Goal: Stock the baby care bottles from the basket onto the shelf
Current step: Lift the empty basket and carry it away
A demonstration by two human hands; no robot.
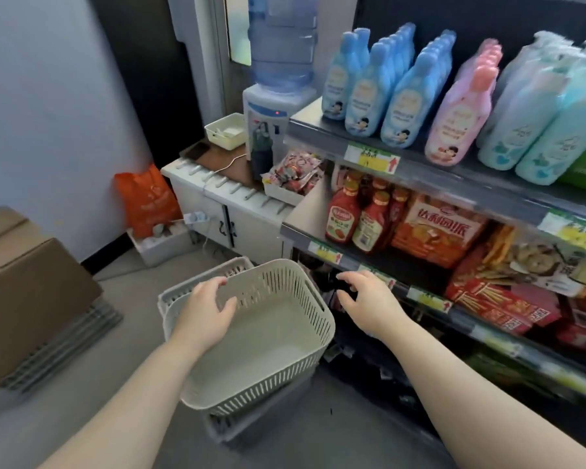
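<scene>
A cream slotted basket [298,370] sits tilted on a second basket [183,292] on the floor, and nothing lies inside it. My left hand [205,313] hovers over its left rim with fingers relaxed. My right hand [366,299] is spread in the air just right of the basket, holding nothing. On the top shelf [318,130] stand rows of baby care bottles: blue bottles [366,99] at the left, pink bottles [460,120] in the middle and pale teal bottles [535,130] at the right.
Ketchup bottles [344,214] and snack boxes [437,228] fill the lower shelves. A water dispenser [268,106] stands on a white cabinet [224,204] behind the basket. A cardboard box [24,292] sits at the left, an orange bag [146,198] by the wall.
</scene>
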